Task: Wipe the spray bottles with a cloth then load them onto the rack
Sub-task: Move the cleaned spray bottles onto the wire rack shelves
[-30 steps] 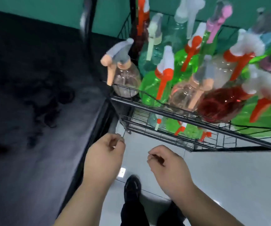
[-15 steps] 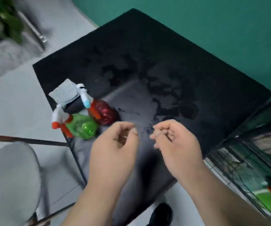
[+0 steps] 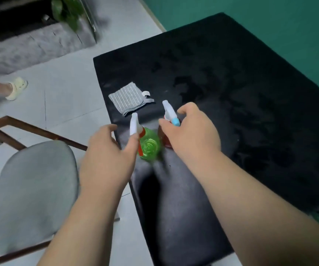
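Observation:
A green spray bottle (image 3: 150, 148) with a white and orange trigger head lies on the black table (image 3: 231, 73) near its left edge. A red spray bottle (image 3: 165, 143) with a white and blue head lies right beside it. My left hand (image 3: 106, 156) hovers just left of the green bottle, fingers apart, thumb by its trigger head. My right hand (image 3: 191, 135) arches over the red bottle, thumb and fingers on either side of its neck, and hides most of its body. A folded grey striped cloth (image 3: 129, 101) lies just beyond the bottles. The rack is out of view.
A grey cushioned chair (image 3: 33, 189) with a brown frame stands at the table's left. Another person's foot in a pale shoe (image 3: 17, 88) is on the floor further left. A grey rug (image 3: 30, 45) and a plant (image 3: 68, 8) are at the back. A small white object (image 3: 146, 93) sits by the cloth.
My view swung left from the loaded rack to the table. Both hands moved forward from mid-air down to the two bottles, and their fingers spread.

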